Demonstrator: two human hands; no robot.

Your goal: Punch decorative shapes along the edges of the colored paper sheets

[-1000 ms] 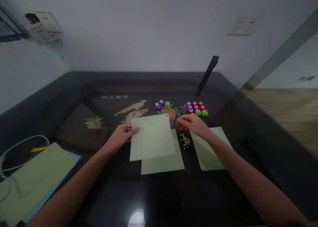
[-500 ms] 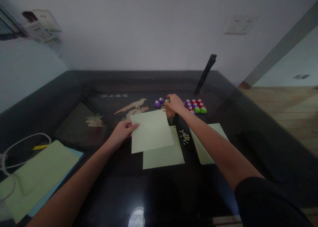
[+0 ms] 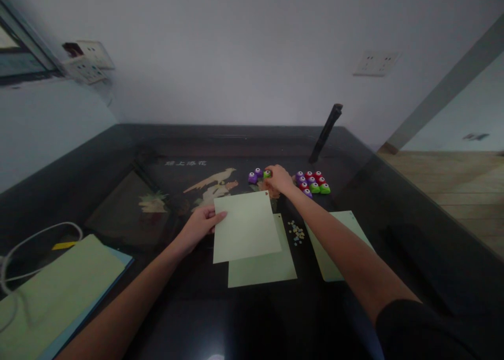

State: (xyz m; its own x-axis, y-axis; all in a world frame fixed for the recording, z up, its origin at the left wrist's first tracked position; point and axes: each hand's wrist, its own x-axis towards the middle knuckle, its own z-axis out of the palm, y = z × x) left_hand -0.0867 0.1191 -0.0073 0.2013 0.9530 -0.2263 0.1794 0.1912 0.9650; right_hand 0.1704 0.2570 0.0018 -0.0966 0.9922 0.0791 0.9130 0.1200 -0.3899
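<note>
Head view: the person's left hand (image 3: 200,224) is gripping a pale green rectangular paper sheet (image 3: 246,229) by its left edge, thumb lying on top, over the middle of a glossy black tabletop (image 3: 177,307). A small brown spot is showing at the sheet's far right corner. Beneath it, partly covered, a second pale green paper sheet (image 3: 263,272) is lying closer to the near edge.

The right hand (image 3: 280,179) is reaching toward the far edge, its bent fingertips touching a small green one-eyed piece (image 3: 266,174); whether they are pinching it, I cannot tell. Two purple one-eyed pieces (image 3: 252,178) are sitting just left of that piece. Nearer the right edge, a cluster of red, purple and green one-eyed pieces (image 3: 312,180) is standing packed together.

Tiny pastel star-shaped bits (image 3: 296,234) are lying scattered beside the second sheet. The right forearm is passing above another pale green sheet (image 3: 356,226). Toward the left edge, a green and blue paper stack (image 3: 51,292) is lying beneath a white cable (image 3: 4,276).
</note>
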